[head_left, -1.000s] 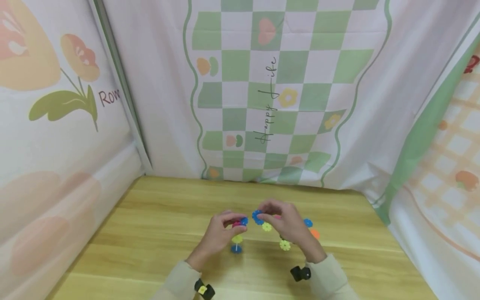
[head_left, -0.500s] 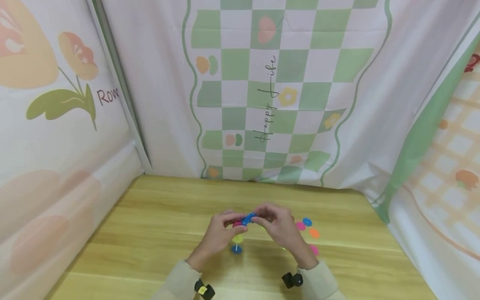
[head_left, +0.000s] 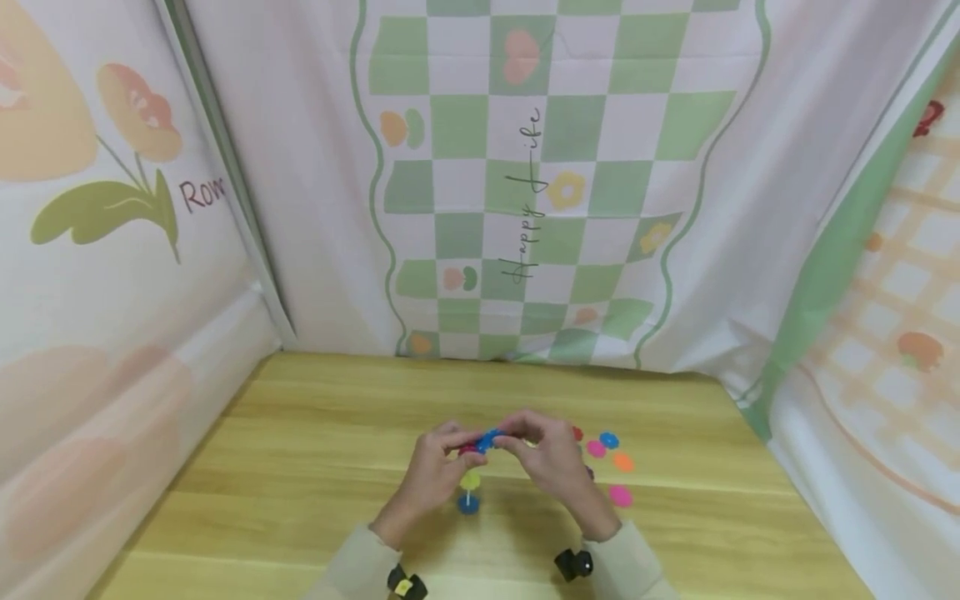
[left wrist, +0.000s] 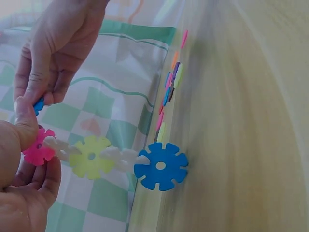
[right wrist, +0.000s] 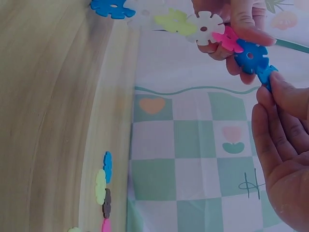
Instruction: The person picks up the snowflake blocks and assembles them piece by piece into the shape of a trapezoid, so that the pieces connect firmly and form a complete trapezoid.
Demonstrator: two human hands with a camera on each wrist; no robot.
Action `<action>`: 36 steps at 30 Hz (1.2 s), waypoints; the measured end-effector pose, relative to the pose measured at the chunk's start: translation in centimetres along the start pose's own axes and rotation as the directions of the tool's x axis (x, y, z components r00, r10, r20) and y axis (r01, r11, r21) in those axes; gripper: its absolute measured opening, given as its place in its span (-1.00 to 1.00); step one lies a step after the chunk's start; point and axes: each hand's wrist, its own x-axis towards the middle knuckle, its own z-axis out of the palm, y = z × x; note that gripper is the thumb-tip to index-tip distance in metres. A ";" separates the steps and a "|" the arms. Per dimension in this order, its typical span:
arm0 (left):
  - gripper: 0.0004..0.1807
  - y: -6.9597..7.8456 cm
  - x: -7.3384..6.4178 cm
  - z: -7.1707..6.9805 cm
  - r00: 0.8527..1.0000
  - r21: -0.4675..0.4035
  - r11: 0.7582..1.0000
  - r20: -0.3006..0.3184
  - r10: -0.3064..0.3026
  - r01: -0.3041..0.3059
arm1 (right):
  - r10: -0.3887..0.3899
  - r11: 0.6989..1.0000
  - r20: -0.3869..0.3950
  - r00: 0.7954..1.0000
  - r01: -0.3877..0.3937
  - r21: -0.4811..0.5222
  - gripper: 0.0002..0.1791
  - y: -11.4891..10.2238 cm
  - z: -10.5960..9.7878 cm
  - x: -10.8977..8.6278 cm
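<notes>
A chain of slotted plastic snowflake discs rises from the table in front of me. Lowest in it is a blue disc (left wrist: 174,176), followed by white, a yellow disc (left wrist: 91,166), white again and a pink disc (right wrist: 226,39). Near its top my left hand (head_left: 433,468) grips the chain around the pink disc and an upper blue disc (right wrist: 256,50). My right hand (head_left: 552,465) pinches another blue disc (right wrist: 265,76) between thumb and fingers, its edge meeting the upper blue disc at an angle. The fingers partly cover both.
To the right on the wooden table (head_left: 300,433), several loose discs lie flat, among them a pink disc (head_left: 621,496), an orange disc (head_left: 623,462) and a blue disc (head_left: 609,440). Printed curtains (head_left: 315,208) enclose the table's back and sides.
My right hand has moved left, bringing its blue disc from apart to against the blue disc at the chain's top. The left hand has kept its grip. The head view has shifted slightly.
</notes>
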 end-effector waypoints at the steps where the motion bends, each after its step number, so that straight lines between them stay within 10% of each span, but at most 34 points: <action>1: -0.68 0.0 -0.1 0.0 1.000 0.005 1.000 -0.006 0.006 -0.006 | 0.000 1.000 0.001 1.000 0.000 -0.009 -0.91 0.0 0.1 0.0; 14: -0.69 0.2 0.0 -0.1 0.999 0.048 0.998 -0.028 -0.029 0.030 | 0.072 0.997 0.137 0.988 -0.076 0.028 -0.92 0.0 -0.7 0.7; 30: -0.66 -0.8 0.4 -0.3 0.976 -0.070 0.973 0.037 -0.216 0.218 | 0.363 0.895 0.401 0.841 -0.196 -0.400 -0.67 5.8 -2.9 4.2; 36: -0.67 -0.9 0.3 -0.2 0.971 -0.069 0.968 0.037 -0.237 0.239 | 0.329 0.885 0.454 0.828 -0.103 -0.454 -0.82 7.4 -1.2 4.5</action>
